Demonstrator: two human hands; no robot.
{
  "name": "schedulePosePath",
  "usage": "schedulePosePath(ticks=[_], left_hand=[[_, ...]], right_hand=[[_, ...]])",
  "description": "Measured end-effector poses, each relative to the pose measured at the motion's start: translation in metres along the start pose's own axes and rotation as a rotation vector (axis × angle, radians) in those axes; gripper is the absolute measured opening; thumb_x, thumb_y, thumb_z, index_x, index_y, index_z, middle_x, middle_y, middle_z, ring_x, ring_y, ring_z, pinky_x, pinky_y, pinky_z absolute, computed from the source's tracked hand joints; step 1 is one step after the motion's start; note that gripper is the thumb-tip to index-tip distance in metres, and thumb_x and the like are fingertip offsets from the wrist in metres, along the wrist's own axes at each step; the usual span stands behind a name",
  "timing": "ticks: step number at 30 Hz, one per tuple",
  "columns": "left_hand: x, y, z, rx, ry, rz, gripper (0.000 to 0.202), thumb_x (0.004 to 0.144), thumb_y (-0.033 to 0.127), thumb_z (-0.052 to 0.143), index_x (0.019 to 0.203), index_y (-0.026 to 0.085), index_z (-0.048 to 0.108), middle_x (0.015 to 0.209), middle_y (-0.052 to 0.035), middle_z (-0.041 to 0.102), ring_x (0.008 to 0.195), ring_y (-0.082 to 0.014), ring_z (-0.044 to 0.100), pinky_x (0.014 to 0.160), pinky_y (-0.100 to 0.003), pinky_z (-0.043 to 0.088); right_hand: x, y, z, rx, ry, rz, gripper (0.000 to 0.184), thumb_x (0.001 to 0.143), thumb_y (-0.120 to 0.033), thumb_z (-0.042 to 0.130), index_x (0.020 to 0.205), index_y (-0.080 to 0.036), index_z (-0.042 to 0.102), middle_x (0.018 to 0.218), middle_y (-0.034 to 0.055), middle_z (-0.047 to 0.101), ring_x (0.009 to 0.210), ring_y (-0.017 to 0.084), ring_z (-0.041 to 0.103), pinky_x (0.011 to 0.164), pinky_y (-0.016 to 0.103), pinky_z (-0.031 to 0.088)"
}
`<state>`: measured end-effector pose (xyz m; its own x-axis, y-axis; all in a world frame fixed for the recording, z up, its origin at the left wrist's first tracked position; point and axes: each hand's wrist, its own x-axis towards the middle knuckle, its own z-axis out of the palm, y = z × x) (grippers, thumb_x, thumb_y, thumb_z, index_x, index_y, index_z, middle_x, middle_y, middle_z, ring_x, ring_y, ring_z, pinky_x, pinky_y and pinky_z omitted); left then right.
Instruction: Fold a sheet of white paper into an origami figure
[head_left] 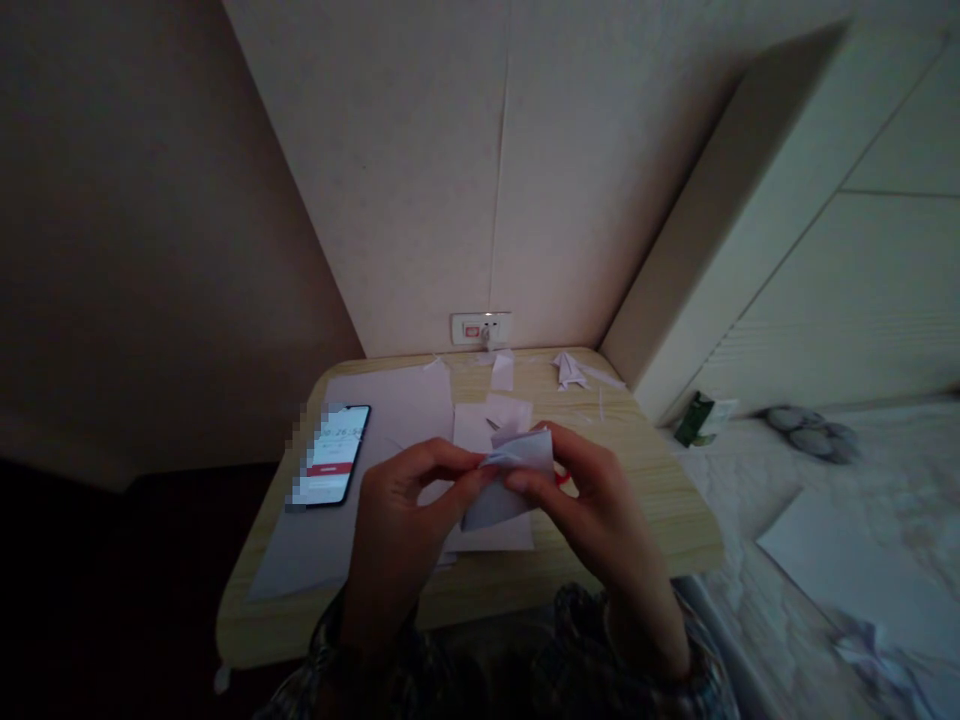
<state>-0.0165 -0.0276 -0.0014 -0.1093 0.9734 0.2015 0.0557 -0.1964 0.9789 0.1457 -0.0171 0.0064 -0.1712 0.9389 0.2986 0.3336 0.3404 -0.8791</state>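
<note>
setting: a small wooden table (660, 500) is seen from above in dim light, pushed against a pale wall, with a bed (787, 560) along its right side.
folded paper: a small white folded paper (517, 475) is held just above the middle of the table, between both hands.
left hand: the left hand (409, 510) is closed on the paper's left edge, thumb and fingertips pinched together on a fold.
right hand: the right hand (592, 500) is clamped on the paper's right side, fingers curled over the top and thumb underneath.
sheets: several flat white sheets (390, 410) are spread on the table under and behind the hands.
phone: a phone (334, 468) with a lit screen is laid on the sheets, left of the hands and apart from them.
paper figure: a small folded paper figure (570, 370) is set near the table's far edge.
socket: a wall socket (480, 327) is fixed just above the table's back edge.
carton: a green carton (694, 418) is lying on the bed beside the table corner.
loose sheet: another white sheet (840, 570) is lying on the bed at right.
</note>
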Motion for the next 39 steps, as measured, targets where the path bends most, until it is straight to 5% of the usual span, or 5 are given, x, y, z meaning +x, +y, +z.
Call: schedulePosePath(ticks=[11,21,29,33,39], left_hand=[[0.006,-0.008,-0.007,-0.115,-0.163,-0.096,0.008,0.070,0.017,0.079,0.076,0.022,0.078,0.073,0.0011,0.078,0.070,-0.0151,0.073,0.063,-0.019,0.057],[0.006,-0.002,-0.006,0.002,-0.112,-0.010,0.011,0.074,0.017,0.072,0.063,0.021,0.073,0.063,0.0017,0.073,0.063,-0.0153,0.069,0.061,-0.021,0.055],[0.013,-0.003,-0.005,0.182,-0.111,0.074,0.014,0.073,0.013,0.072,0.062,0.021,0.072,0.063,0.0021,0.072,0.063,-0.0154,0.065,0.065,-0.024,0.050],[0.011,-0.002,-0.003,0.191,-0.204,0.088,0.015,0.074,0.009,0.071,0.064,0.021,0.073,0.066,0.0021,0.072,0.065,-0.0146,0.065,0.066,-0.023,0.049],[0.013,-0.008,-0.007,0.070,-0.223,0.043,0.013,0.075,0.014,0.074,0.086,0.021,0.072,0.086,0.0007,0.073,0.083,-0.0143,0.068,0.080,-0.023,0.052]], right_hand=[[0.000,0.002,-0.002,-0.072,-0.024,-0.008,0.027,0.088,-0.037,0.065,0.068,-0.019,0.064,0.062,-0.0005,0.060,0.062,0.016,0.053,0.055,0.027,0.038],[0.001,0.000,0.000,-0.158,-0.091,-0.063,0.031,0.092,-0.041,0.060,0.070,-0.019,0.062,0.063,-0.0012,0.060,0.059,0.014,0.051,0.055,0.026,0.037],[0.002,0.011,-0.003,-0.070,-0.019,0.008,0.029,0.079,-0.029,0.076,0.100,-0.023,0.056,0.096,0.0027,0.069,0.081,0.018,0.063,0.069,0.029,0.049],[0.006,0.008,-0.004,-0.104,-0.087,-0.020,0.010,0.085,-0.024,0.069,0.079,-0.021,0.062,0.075,-0.0007,0.067,0.070,0.016,0.060,0.063,0.027,0.044],[0.006,0.004,-0.001,0.061,0.040,0.040,0.022,0.084,-0.027,0.067,0.065,-0.021,0.058,0.059,-0.0028,0.055,0.058,0.015,0.051,0.053,0.026,0.040]])
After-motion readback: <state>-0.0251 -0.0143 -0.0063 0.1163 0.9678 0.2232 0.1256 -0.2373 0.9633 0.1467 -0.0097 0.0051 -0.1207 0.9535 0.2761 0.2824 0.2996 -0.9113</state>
